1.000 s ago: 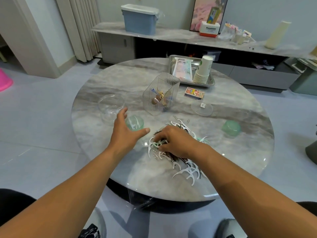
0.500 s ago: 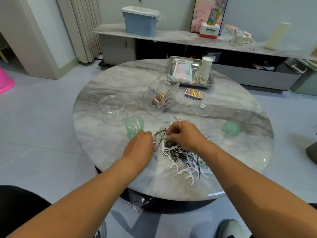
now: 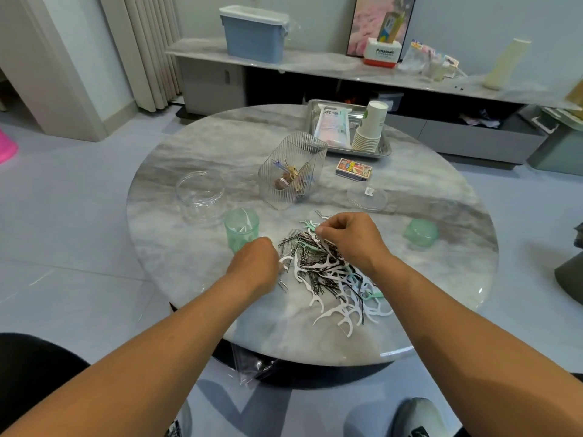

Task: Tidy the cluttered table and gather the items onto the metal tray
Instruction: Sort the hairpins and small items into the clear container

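Both hands work at a heap of floss picks point(image 3: 334, 275), hairpins and paper clips on the near side of the round marble table point(image 3: 220, 146). Right hand point(image 3: 350, 241) curls over the heap's far edge, fingertips pinching a white pick. Left hand point(image 3: 255, 263) is curled at the heap's left edge; whether it holds anything I cannot tell. Far off, the metal tray point(image 3: 386, 146) carries a packet and stacked paper cups point(image 3: 370, 127). A green cup point(image 3: 241, 228) stands just beyond the left hand.
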